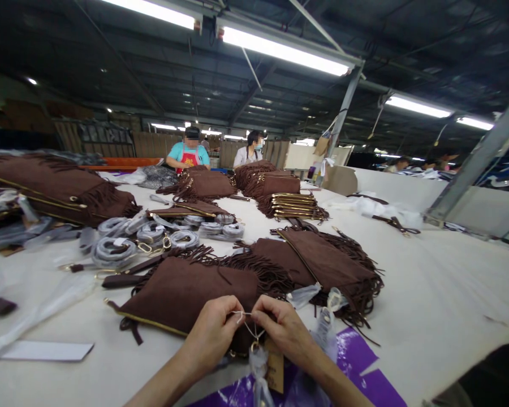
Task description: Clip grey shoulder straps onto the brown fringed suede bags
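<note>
Both my hands pinch a thin white string (246, 313) above a gold ring (254, 345), just in front of a brown fringed bag (195, 288).
My left hand (214, 330) has thumb and forefinger closed on the string, and my right hand (282, 328) grips it close beside; the string loops down to the ring, with plastic wrap (259, 374) below and a tan card tag (275, 367) next to it; I judge this to be the knotting step, and the next move calls for an even pull on both ends, without snagging the wrap; under the tag lies a purple sheet (358, 356); beyond the bag are wrapped strap coils (114, 251), and two co-workers (189, 152) are at the far side.
</note>
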`<state>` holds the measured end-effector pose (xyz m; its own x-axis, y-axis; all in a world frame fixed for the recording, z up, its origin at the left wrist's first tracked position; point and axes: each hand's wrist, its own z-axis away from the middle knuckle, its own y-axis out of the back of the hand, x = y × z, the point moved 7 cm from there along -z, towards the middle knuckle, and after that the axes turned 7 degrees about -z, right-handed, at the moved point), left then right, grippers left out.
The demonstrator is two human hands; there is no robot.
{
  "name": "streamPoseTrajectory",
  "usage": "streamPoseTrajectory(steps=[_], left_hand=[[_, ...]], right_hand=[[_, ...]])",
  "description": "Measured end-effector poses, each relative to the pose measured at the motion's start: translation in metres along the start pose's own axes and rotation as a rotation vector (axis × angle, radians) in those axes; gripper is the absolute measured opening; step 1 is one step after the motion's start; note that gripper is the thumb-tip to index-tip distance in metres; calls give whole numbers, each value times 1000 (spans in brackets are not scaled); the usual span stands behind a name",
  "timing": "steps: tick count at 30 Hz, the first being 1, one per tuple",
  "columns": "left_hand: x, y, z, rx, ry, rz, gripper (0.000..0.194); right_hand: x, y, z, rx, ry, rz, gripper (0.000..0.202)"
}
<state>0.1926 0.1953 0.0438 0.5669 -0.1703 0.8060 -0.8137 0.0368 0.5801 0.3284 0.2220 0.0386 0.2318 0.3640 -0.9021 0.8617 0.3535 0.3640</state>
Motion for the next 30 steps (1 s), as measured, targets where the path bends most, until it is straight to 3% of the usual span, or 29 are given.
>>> streamPoseTrajectory(steps=[3, 6, 9, 12, 14, 18, 21, 26, 28, 30], left_hand=[[1, -2, 0, -87, 22, 146, 12], [-1, -7, -1, -158, 87, 457, 9], [-5, -11, -1, -155, 162, 778, 7], [-7, -15, 1, -157, 207, 1004, 12], [-8, -16, 2, -147, 219, 1074, 17], [-15, -19, 5, -107, 295, 1114, 20], [-18, -21, 6, -60, 317, 1121, 19], [-14, -22, 4, -46, 260, 1092, 25], [-8, -23, 3, -75, 200, 965, 24], [-3, -23, 3, -98, 128, 746, 16]], right_hand=[[5, 2, 0, -14, -70, -183, 25], [13, -4, 5, -134, -231, -601, 31], [14, -8, 13, -217, -345, -955, 33], [15, -6, 16, -209, -358, -1065, 45], [19, -1, 14, -120, -316, -989, 50], [30, 11, 9, 132, -184, -614, 45], [30, 15, 9, 213, -94, -373, 46], [-3, 12, 12, 148, 216, 86, 18], [-10, 5, 13, 57, 284, 137, 18], [-7, 0, 11, 8, 256, 85, 21]])
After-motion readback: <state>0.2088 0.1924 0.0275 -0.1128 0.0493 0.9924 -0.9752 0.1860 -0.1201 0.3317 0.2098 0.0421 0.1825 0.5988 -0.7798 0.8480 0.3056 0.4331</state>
